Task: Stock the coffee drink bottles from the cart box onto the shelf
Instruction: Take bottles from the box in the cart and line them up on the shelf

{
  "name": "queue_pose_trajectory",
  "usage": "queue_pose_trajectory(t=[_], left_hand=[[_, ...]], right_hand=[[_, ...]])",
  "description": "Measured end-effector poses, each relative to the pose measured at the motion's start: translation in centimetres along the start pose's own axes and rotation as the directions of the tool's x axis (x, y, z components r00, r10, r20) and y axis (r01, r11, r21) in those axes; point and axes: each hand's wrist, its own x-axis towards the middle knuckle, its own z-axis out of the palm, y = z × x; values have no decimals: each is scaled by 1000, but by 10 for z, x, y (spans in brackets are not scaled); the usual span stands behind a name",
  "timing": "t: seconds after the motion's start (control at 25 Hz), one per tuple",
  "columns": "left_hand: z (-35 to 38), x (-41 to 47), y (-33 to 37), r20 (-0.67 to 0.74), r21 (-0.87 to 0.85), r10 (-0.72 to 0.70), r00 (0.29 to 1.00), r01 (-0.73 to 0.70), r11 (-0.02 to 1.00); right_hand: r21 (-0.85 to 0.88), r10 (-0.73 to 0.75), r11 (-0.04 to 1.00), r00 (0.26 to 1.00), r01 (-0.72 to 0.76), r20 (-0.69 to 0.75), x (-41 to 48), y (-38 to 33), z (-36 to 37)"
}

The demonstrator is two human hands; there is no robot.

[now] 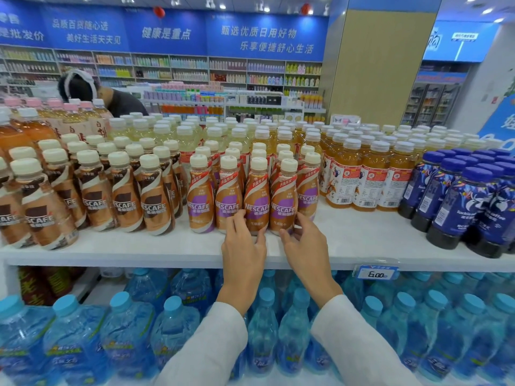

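Purple-labelled coffee bottles [257, 196] between both fingertip-touching hands [243, 246]

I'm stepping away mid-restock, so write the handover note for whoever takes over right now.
Left hand: fingers on the base of a front-row purple-label Nescafe coffee bottle, nudging it, not lifting.
Right hand: fingers curled on the neighbouring purple-label bottle.
Both bottles stand upright on the white top shelf, between the brown-label Nescafe bottles and the orange juice bottles.
Done: several purple-label rows stand in place.
Left: square the front row; cart box not in view, so remaining stock is unknown.
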Motion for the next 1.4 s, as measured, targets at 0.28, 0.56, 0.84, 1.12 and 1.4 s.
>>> queue_pose_trajectory(t=[0.28,0.56,0.84,1.12,1.4], left_hand=[[-28,-38,0,33,-57,-36,999,38,998],[-99,-162,-61,-52,17,-281,958,282,959],[-232,-302,-139,-275,51,-609,744,644,763],[-375,-415,-194,-524,-80,-712,468,805,588],[-498,-511,-250,-577,-309,-803,148,871,383]], right_hand=[[68,22,997,993,-30,116,-54,-3,-31],[215,47,970,956,-113,291,-162,3,-5],[114,57,974,701,-195,711,-295,-16,81],[29,23,991,372,-132,928,-436,-69,182],[-7,6,1000,135,6,991,-560,-131,274]])
